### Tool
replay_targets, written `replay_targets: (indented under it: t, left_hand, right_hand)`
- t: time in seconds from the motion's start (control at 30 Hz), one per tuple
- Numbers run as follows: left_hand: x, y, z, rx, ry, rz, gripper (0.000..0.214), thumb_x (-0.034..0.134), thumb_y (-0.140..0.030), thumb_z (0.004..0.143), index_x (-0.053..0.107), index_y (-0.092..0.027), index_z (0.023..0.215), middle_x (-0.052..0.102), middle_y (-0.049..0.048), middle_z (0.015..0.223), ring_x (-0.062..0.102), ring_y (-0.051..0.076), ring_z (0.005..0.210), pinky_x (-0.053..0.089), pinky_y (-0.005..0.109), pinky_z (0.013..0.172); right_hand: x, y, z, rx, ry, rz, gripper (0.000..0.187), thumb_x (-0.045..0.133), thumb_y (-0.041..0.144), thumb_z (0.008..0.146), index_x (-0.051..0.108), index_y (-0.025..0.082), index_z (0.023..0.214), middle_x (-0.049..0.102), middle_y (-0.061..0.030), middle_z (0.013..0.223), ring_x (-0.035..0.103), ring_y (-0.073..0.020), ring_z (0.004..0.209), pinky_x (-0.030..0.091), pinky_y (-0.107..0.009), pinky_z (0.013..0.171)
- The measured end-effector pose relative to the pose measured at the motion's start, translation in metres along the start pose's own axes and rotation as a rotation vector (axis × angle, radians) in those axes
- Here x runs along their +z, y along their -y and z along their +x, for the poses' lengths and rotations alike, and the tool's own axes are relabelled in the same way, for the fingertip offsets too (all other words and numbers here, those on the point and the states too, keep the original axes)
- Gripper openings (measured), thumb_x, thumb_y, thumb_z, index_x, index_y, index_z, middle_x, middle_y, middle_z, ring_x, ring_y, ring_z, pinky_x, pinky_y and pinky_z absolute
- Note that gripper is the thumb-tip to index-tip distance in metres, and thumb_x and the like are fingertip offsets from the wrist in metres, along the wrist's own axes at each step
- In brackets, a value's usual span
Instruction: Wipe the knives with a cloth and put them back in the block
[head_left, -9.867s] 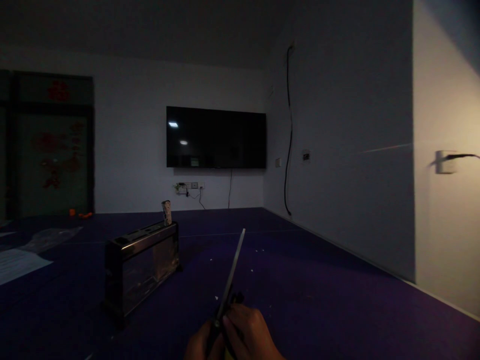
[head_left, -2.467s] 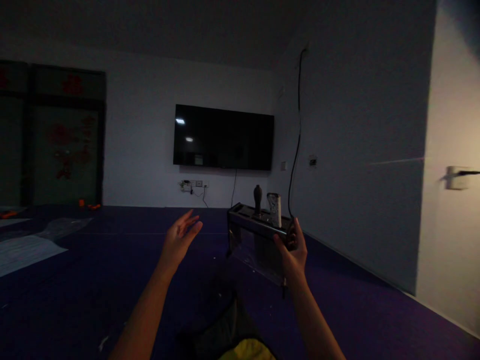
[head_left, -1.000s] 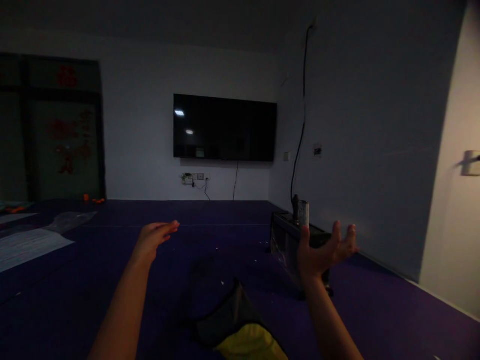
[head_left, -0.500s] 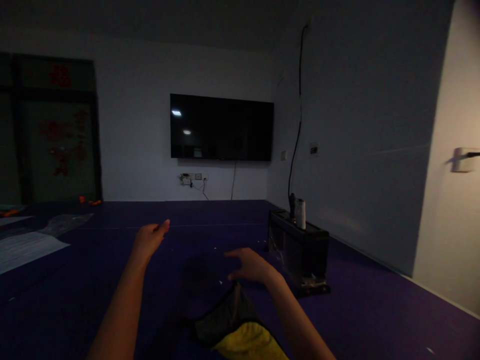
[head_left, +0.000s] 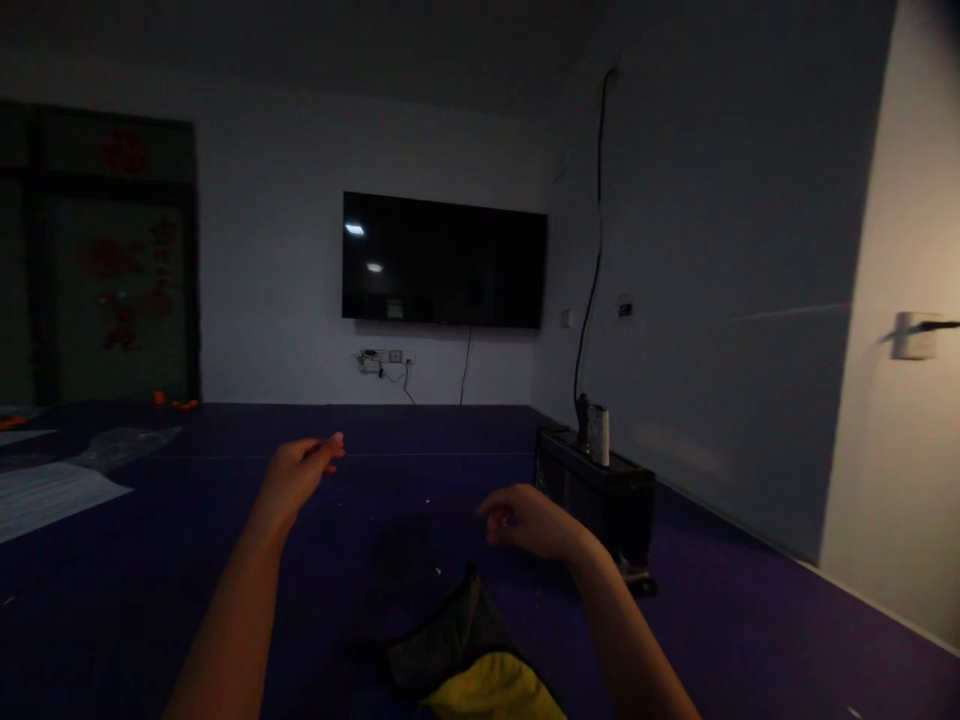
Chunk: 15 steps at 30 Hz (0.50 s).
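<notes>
The room is dim. My left hand (head_left: pixel 300 468) is stretched out over the purple floor (head_left: pixel 187 560), fingers loosely extended, holding nothing. My right hand (head_left: pixel 529 522) hovers lower, fingers curled downward and empty, just left of a dark knife block (head_left: pixel 600 490) standing on the floor near the right wall. Two handles (head_left: pixel 592 428), one dark and one pale, stick up from the block's top. A yellow and dark cloth (head_left: pixel 480 670) lies on the floor below my arms.
A black wall-mounted TV (head_left: pixel 444 260) hangs on the far wall above sockets and cables. A cable (head_left: pixel 592 260) runs down the right wall. Pale sheets (head_left: pixel 45 490) lie on the floor at left. A dark door (head_left: pixel 105 260) stands at far left.
Earlier my hands held a long blade; then my right hand carried the knife block to the right wall and let go. My right hand has since dropped toward the floor with curled fingers.
</notes>
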<state>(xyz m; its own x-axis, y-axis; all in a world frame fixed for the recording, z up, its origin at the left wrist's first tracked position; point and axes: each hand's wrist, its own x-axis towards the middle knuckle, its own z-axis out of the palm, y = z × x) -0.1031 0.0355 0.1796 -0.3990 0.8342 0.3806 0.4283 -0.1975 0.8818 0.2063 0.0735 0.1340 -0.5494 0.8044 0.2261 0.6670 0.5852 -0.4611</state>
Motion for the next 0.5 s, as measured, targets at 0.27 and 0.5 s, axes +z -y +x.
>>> replay_targets:
  t: [0.27,0.5]
  left_hand:
    - [-0.001,-0.003,-0.004,0.053,-0.072,0.000,0.041,0.059,-0.055,0.062,0.068,-0.016,0.071,0.067,0.0068,0.067,0.060,0.023,0.072,0.041,0.030,0.065]
    - [-0.005,-0.003,-0.004,0.030,-0.077,-0.048,0.044,0.056,-0.056,0.063,0.067,-0.015,0.073,0.068,0.0095,0.075,0.059,0.021,0.071,0.040,0.030,0.064]
  right_hand:
    - [0.058,-0.002,0.022,0.053,0.212,-0.059,0.021,0.075,0.007,0.043,0.073,0.021,0.058,0.070,0.0021,0.061,0.066,-0.0207,0.064,0.048,-0.023,0.058]
    - [-0.033,-0.001,-0.027,-0.033,-0.132,0.125,0.018,0.059,0.028,0.073,0.070,0.016,0.083,0.068,0.0006,0.068,0.063,-0.0166,0.066,0.047,-0.024,0.058]
